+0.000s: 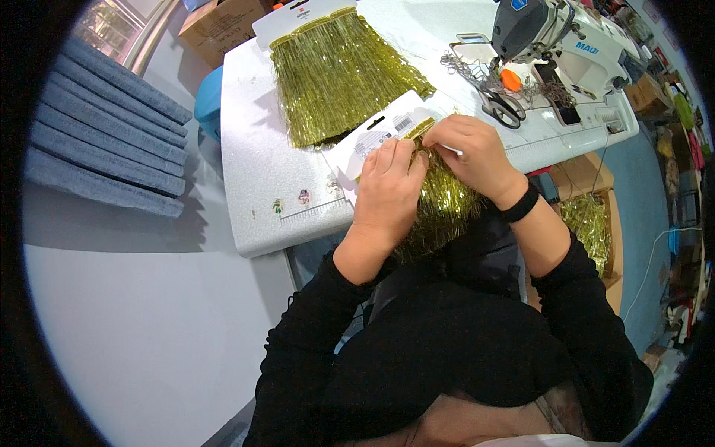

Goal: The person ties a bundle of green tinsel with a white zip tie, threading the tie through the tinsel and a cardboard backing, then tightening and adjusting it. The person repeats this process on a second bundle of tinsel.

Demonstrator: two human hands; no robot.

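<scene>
A gold tinsel fringe [447,193] hangs over the front edge of the sewing table, with a white cardboard header [366,139] at its top. The header has a dark hanging slot and a printed barcode. My left hand [388,184] presses on the lower edge of the card and the gold band [419,128]. At the band's right part, my right hand [469,153] pinches with thumb and fingers; a small white piece [451,150] shows beneath them. What exactly those fingertips grip is partly hidden. Farther back lies a second gold tinsel fringe [341,78] on its own white card [301,12].
A sewing machine [581,44] stands at the back right. Near it are black-handled scissors [503,109], tangled grey thread [463,64], an orange piece [510,80] and a phone [567,109]. A cardboard box [614,246] holding gold tinsel [586,226] sits below, right of my lap.
</scene>
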